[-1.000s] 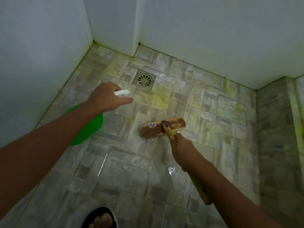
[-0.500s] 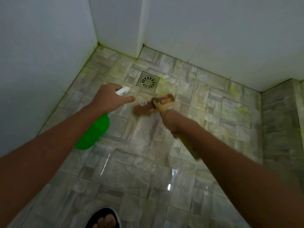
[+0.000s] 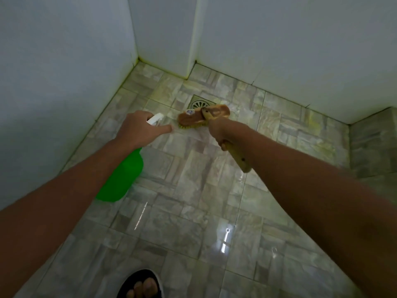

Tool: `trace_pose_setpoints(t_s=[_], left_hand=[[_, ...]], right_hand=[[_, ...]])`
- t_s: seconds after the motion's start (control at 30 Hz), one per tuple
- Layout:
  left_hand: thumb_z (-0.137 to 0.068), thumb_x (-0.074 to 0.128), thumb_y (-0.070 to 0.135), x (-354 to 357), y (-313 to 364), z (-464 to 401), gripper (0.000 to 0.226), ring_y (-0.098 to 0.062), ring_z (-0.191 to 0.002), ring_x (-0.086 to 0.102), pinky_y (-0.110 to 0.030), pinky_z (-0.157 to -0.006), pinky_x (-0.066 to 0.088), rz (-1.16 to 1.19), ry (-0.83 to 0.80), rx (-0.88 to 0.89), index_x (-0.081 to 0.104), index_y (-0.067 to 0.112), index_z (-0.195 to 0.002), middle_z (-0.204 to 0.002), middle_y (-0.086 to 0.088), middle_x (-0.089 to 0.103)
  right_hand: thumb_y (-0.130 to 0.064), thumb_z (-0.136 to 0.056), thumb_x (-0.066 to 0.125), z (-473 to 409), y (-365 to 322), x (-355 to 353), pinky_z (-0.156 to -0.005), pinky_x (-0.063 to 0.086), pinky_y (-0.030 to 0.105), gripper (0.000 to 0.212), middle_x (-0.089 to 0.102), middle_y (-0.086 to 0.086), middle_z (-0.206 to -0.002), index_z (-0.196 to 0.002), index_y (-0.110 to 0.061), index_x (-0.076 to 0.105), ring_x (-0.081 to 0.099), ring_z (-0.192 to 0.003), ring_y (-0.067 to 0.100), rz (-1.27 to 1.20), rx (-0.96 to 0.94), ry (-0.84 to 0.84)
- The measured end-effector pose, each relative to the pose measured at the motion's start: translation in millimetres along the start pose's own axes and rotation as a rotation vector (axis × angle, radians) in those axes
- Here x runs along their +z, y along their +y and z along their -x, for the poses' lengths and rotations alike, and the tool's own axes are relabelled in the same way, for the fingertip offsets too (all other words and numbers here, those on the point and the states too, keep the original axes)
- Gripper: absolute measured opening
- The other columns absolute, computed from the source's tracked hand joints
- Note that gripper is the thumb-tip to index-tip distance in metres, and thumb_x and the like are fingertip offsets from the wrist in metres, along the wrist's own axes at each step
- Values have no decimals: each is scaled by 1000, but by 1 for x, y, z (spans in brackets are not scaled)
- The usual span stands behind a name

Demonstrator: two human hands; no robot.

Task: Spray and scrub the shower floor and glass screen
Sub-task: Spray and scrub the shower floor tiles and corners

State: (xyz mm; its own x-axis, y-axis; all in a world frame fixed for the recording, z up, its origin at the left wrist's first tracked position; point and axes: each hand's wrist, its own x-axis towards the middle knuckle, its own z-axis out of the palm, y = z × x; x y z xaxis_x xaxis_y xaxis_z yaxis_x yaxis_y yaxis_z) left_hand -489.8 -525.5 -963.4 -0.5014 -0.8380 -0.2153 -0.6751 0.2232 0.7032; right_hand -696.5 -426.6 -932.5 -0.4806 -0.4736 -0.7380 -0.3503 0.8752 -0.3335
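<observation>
Scrub brush (image 3: 204, 116) bristles rest on wet floor tiles (image 3: 189, 190) beside the drain (image 3: 202, 102); my right hand (image 3: 220, 131) grips its handle, my left hand (image 3: 137, 130) grips the green spray bottle (image 3: 122, 179).

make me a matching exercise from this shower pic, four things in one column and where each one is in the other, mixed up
Things:
1. spray bottle
2. scrub brush
3. floor drain
4. sandalled foot

Places:
A. at the bottom edge of the view
B. set in the floor tiles near the far corner, just behind the brush head
C. held in the left hand
D. held by its handle in the right hand, bristles on the floor

Pairs: 1-C, 2-D, 3-B, 4-A
</observation>
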Motion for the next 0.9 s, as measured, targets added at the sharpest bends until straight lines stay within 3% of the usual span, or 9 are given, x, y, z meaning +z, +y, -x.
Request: trace_pose_setpoints(t_s=[0.1, 0.2, 0.27, 0.43, 0.6, 0.7, 0.77, 0.87, 0.9], left_hand=[[-80, 85, 51, -9, -7, 1, 64, -24, -61, 50, -33, -60, 34, -27, 99, -29, 37, 18, -54, -55, -1, 41], [-77, 83, 58, -20, -17, 4, 57, -30, -75, 67, -33, -63, 43, -61, 203, -139, 53, 13, -61, -68, -10, 62], [-76, 83, 60, -25, -20, 6, 54, -32, -81, 71, -38, -66, 50, -56, 255, -175, 62, 11, -71, -83, -17, 72], [-76, 86, 56, -34, -28, 4, 55, -35, -81, 70, -38, -64, 48, 4, 245, -148, 49, 18, -60, -75, -11, 64], [-75, 81, 57, -42, -29, 11, 54, -29, -74, 70, -40, -64, 52, 38, 324, -180, 71, 3, -74, -75, -12, 70], [-74, 81, 55, -47, -39, 11, 54, -35, -68, 66, -37, -60, 42, 49, 387, -152, 52, 13, -55, -72, -21, 67], [-77, 83, 51, -55, -49, 6, 61, -42, -75, 69, -35, -60, 37, 48, 432, -149, 38, 19, -52, -78, -30, 68], [-81, 83, 47, -58, -58, 6, 61, -44, -80, 71, -41, -62, 42, 53, 481, -146, 39, 17, -54, -80, -33, 68], [-79, 83, 49, -57, -58, 7, 60, -44, -80, 71, -43, -62, 44, 62, 494, -132, 39, 16, -55, -79, -33, 67]], right_hand=[[-12, -101, 31, 17, 19, 16, -42, 44, 30, 33, 48, 16, -74, -132, -7, 41, 48, -52, 24, 53, -22, 22], [-36, -103, 26, 34, 36, 27, -51, 47, 32, 32, 50, 16, -82, -116, -11, 42, 48, -56, 24, 57, 22, -1], [-31, -104, 26, 34, 41, 29, -52, 50, 37, 27, 50, 17, -85, -117, -13, 41, 50, -56, 25, 91, 10, -22], [-61, -99, 22, 23, 35, 27, -47, 47, 27, 57, 51, 14, -76, -107, -10, 45, 47, -51, 22, 167, -29, 28], [-54, -101, 21, 21, 29, 29, -48, 44, 26, 49, 50, 13, -74, -104, -10, 43, 44, -50, 20, 265, -74, 49], [-33, -106, 25, 33, 16, 26, -46, 46, 29, 32, 50, 13, -78, -121, -13, 45, 51, -53, 22, 327, -131, 54], [-22, -107, 25, 41, -7, 24, -51, 48, 32, 36, 55, 16, -90, -136, -12, 45, 59, -66, 29, 377, -290, 74], [-17, -107, 24, 34, -58, 20, -57, 51, 38, 32, 58, 24, -103, -125, -17, 50, 61, -78, 33, 472, -479, 102], [-16, -107, 25, 27, -79, 22, -56, 49, 34, 33, 59, 24, -107, -123, -11, 53, 59, -81, 31, 477, -507, 118]])
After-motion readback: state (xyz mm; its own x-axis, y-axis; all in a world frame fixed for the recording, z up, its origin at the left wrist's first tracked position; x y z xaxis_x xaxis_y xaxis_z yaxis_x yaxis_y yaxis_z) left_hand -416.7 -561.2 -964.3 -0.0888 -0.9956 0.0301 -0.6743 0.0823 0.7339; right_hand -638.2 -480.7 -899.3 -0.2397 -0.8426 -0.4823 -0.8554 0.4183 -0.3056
